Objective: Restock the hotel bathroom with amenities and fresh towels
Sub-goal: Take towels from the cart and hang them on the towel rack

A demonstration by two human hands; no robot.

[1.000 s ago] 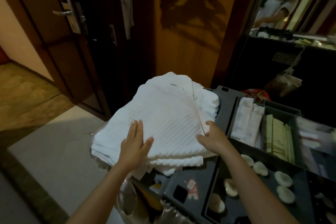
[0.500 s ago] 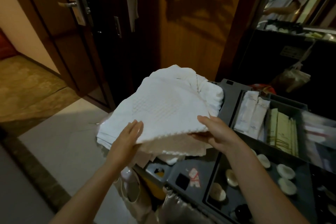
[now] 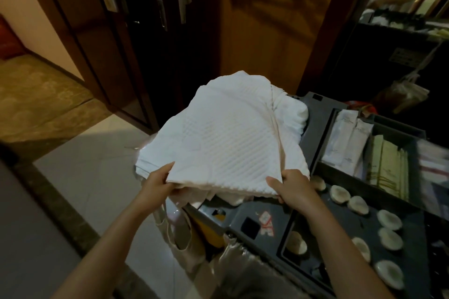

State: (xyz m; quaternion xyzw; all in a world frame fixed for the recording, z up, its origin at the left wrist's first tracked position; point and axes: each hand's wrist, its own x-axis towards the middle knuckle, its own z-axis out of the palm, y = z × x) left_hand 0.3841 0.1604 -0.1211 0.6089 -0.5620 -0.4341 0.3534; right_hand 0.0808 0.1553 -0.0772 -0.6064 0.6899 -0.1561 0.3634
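A folded white ribbed towel (image 3: 226, 143) lies on top of a stack of white towels (image 3: 289, 114) at the left end of a dark housekeeping cart (image 3: 313, 133). My left hand (image 3: 158, 183) grips the towel's near left corner, thumb on top and fingers underneath. At the near right corner my right hand (image 3: 295, 185) grips the edge the same way. The near edge is raised off the layers below it.
The cart's tray holds white sachets (image 3: 345, 138), green packets (image 3: 388, 165) and several round white soaps (image 3: 388, 219). A beige bag (image 3: 182, 238) hangs at the cart's near left. A dark wooden door (image 3: 109, 39) and wardrobe panel (image 3: 262, 31) stand behind; tiled floor (image 3: 85, 177) lies to the left.
Both hands went from lying flat on the top towel to gripping its near corners, and the near edge has lifted off the stack.
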